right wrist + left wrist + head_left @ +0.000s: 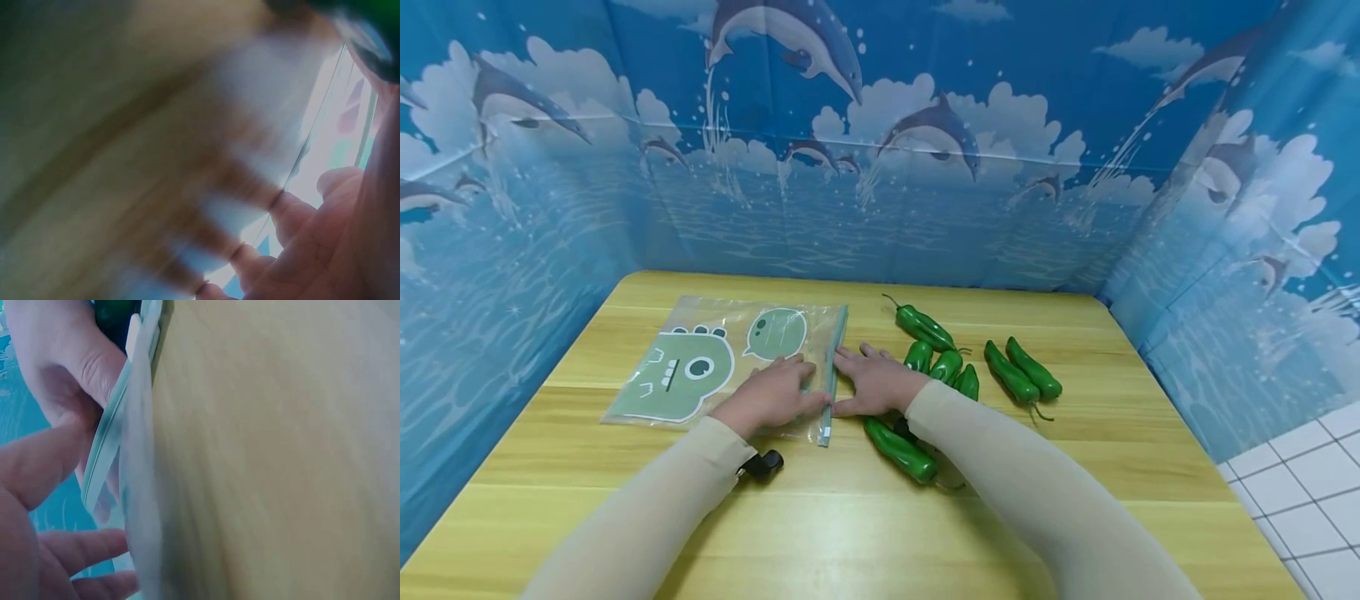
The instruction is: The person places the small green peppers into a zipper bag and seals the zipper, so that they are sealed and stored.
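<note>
A clear zip bag (737, 385) printed with green cartoon figures lies flat on the table, its zip strip (837, 358) on the right side. My left hand (772, 393) rests on the bag beside that strip, fingers spread. From the other side my right hand (876, 382) touches the strip, fingers extended toward the left hand. In the left wrist view the zip strip (106, 444) stands slightly raised between both hands. The right wrist view shows fingertips (250, 259) against the blurred tabletop. A green pepper (898, 450) lies just below my right wrist.
Several more green peppers (922, 327) lie behind and around my right forearm, partly hidden by it. A pair of peppers (1011, 372) sits farther right. The wooden table (820, 533) is surrounded by a blue dolphin-print curtain (880, 217). White tiles (1300, 483) show at the lower right.
</note>
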`<state>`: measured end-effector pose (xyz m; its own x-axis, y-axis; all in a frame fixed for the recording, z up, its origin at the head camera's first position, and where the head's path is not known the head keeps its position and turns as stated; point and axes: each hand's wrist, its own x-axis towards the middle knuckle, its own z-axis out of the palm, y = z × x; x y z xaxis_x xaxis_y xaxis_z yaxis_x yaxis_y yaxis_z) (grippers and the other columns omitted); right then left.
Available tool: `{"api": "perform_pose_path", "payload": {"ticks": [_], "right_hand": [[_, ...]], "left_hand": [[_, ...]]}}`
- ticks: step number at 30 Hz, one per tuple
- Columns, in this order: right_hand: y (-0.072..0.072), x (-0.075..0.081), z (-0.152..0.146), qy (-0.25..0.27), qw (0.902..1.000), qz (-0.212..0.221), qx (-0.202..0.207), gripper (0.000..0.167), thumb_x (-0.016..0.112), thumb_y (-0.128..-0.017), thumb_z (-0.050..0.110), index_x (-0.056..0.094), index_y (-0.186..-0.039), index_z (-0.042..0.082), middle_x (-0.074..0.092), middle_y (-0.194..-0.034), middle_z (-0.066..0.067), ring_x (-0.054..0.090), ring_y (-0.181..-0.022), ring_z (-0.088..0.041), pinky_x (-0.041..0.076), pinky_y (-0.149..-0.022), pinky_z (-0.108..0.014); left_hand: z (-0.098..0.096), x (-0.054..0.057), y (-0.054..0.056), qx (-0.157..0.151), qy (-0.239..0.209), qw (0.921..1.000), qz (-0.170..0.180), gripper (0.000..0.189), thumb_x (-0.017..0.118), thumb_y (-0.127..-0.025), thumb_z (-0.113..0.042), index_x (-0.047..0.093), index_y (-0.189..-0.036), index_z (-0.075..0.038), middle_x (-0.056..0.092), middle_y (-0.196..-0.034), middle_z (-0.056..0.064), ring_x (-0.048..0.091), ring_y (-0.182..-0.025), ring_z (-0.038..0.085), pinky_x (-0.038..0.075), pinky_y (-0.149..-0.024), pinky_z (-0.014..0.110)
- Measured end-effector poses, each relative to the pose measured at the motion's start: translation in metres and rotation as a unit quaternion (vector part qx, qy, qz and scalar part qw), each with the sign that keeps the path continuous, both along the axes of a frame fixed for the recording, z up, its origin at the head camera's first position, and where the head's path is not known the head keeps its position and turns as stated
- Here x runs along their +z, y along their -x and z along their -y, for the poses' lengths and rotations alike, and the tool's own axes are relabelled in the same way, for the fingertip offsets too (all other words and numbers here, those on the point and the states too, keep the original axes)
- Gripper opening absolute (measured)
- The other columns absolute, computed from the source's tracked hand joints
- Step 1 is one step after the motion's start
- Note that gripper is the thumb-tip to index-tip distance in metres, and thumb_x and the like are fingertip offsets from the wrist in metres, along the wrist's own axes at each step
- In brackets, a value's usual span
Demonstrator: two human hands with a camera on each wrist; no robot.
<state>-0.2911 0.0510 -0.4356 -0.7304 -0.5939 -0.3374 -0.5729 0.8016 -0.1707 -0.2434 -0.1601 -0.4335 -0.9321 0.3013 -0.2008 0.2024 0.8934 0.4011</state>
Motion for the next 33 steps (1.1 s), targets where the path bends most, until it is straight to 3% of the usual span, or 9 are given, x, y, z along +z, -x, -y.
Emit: {"api": "perform_pose_path", "payload": {"ticks": [12,20,24,27,30,33], "right_hand": [[-0.002,0.004,-0.002,0.015,0.9999,0.007,0.001,0.102,0.061,-0.095,0.071,0.007,-0.172,0.029,0.011,-0.179,0.005,0.011,-0.164,-0.042,0.017,-0.131,-0.061],[-0.001,0.001,-0.001,0.010,0.9999,0.003,-0.001,0.102,0.059,-0.094,0.074,0.008,-0.171,0.031,0.011,-0.179,0.006,0.011,-0.164,-0.040,0.017,-0.132,-0.059],[-0.001,0.001,-0.001,0.008,0.9999,0.004,-0.008,0.104,0.058,-0.093,0.077,0.007,-0.171,0.031,0.011,-0.179,0.007,0.011,-0.165,-0.038,0.017,-0.132,-0.057],[-0.001,0.001,0.000,0.008,0.9998,0.007,-0.014,0.106,0.057,-0.092,0.079,0.007,-0.171,0.030,0.010,-0.178,0.009,0.010,-0.165,-0.037,0.017,-0.133,-0.056],[0.000,0.000,-0.001,0.001,0.9999,0.007,-0.014,0.106,0.056,-0.092,0.079,0.008,-0.171,0.029,0.010,-0.178,0.009,0.009,-0.165,-0.036,0.017,-0.133,-0.056],[0.001,-0.002,0.000,-0.006,0.9999,0.007,-0.014,0.105,0.055,-0.092,0.080,0.009,-0.171,0.028,0.010,-0.178,0.010,0.009,-0.166,-0.034,0.017,-0.133,-0.055]], "left_hand": [[-0.019,0.000,0.002,0.036,0.004,0.9991,-0.022,0.075,0.063,-0.100,-0.055,0.056,-0.151,0.000,0.050,-0.159,0.021,0.038,-0.151,0.052,0.033,-0.120,0.070],[-0.024,-0.001,0.002,0.052,0.005,0.9983,-0.025,0.061,0.061,-0.098,-0.038,0.059,-0.146,-0.001,0.050,-0.160,0.021,0.036,-0.151,0.055,0.034,-0.119,0.071],[-0.023,-0.002,0.002,0.056,0.014,0.9975,-0.042,0.047,0.063,-0.096,-0.033,0.067,-0.131,-0.002,0.065,-0.140,0.016,0.062,-0.125,0.043,0.050,-0.105,0.063],[-0.023,-0.002,0.002,0.058,0.017,0.9971,-0.046,0.042,0.066,-0.094,-0.031,0.067,-0.125,-0.002,0.067,-0.129,0.014,0.064,-0.099,0.031,0.056,-0.092,0.054],[-0.023,-0.001,0.001,0.060,0.005,0.9972,-0.043,0.055,0.066,-0.093,-0.026,0.059,-0.140,0.002,0.063,-0.140,0.019,0.066,-0.106,0.032,0.057,-0.095,0.053],[-0.024,0.000,0.001,0.063,-0.011,0.9973,-0.036,0.076,0.066,-0.092,-0.021,0.039,-0.159,0.002,0.051,-0.157,0.022,0.060,-0.134,0.038,0.052,-0.109,0.056]]}}
